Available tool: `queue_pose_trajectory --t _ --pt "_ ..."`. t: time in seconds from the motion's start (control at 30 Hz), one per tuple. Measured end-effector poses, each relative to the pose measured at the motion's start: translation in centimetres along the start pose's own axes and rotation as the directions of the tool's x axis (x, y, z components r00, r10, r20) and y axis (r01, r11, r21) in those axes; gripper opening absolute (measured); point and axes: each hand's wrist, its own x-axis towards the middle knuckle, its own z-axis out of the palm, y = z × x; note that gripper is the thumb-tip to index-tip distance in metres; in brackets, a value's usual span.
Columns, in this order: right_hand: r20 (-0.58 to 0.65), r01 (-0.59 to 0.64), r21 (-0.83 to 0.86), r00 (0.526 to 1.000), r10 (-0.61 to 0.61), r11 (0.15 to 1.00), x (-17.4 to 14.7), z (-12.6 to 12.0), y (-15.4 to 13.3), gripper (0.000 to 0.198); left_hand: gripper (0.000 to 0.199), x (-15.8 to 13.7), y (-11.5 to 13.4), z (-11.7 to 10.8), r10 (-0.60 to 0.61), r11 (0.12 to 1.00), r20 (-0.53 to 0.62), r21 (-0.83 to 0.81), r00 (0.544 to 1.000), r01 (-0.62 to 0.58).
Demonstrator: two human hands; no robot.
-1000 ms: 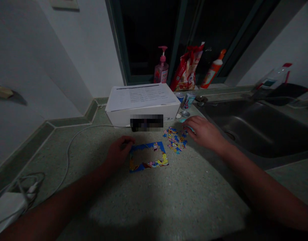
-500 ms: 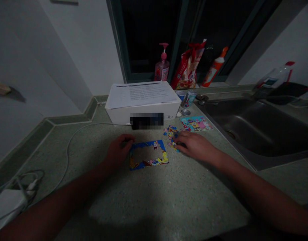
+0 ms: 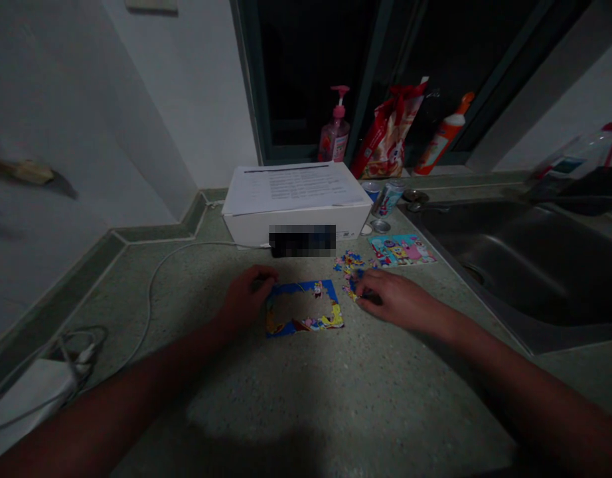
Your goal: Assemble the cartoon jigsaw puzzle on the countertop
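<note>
A partly assembled jigsaw puzzle [image 3: 338, 315], mostly its blue and yellow border around a bare middle, lies flat on the counter. My left hand [image 3: 249, 295] rests at its upper left corner, thumb and fingers loosely curved with a gap between them. To the right of the border, loose puzzle pieces [image 3: 350, 260] form a small heap. Over the near part of that heap is my right hand [image 3: 400, 297], its fingertips down among the pieces and the thumb apart from the fingers. Whether a piece sits under those fingertips is hidden. Behind it lies a colourful cartoon picture card [image 3: 405, 250].
Behind the puzzle stand a white box [image 3: 296, 218] with printed paper on top and a blurred-out dark object [image 3: 302, 241] with a cable. A can [image 3: 387, 199] and a round lid [image 3: 380, 226] are beside the box. A metal sink [image 3: 515, 342] borders the right side.
The view has turned slightly left. My right hand has shifted a little to the right among the loose pieces, while my left hand stays at the puzzle's corner.
</note>
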Motion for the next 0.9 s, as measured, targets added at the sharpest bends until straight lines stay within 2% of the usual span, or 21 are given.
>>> queue_pose_trajectory --t 0.4,0.57,0.67,0.77,0.9 --pt "-0.041 -0.015 -0.047 0.999 0.013 0.999 -0.2 0.5 0.2 0.006 0.016 0.0 0.3 0.1 -0.017 1.000 0.007 -0.003 1.000 0.017" --pt "-0.068 -0.011 0.011 0.998 0.012 1.000 0.0 0.3 -0.3 0.009 0.015 0.0 0.0 0.1 0.005 1.000 0.004 -0.009 1.000 -0.005" --pt "-0.013 -0.052 0.132 0.998 0.054 0.990 -0.1 -0.5 -0.1 0.010 0.017 0.0 -0.1 0.2 0.006 1.000 0.005 -0.015 1.000 -0.006" --pt "0.080 -0.107 0.316 0.993 0.086 0.943 -0.6 -1.2 0.4 0.008 0.018 0.0 0.0 0.2 0.006 1.000 0.008 -0.018 1.000 -0.006" --pt "0.266 -0.138 0.439 0.964 0.018 0.888 -1.4 -1.4 0.7 0.005 0.018 0.0 0.2 0.1 -0.006 1.000 0.008 -0.010 1.000 0.006"
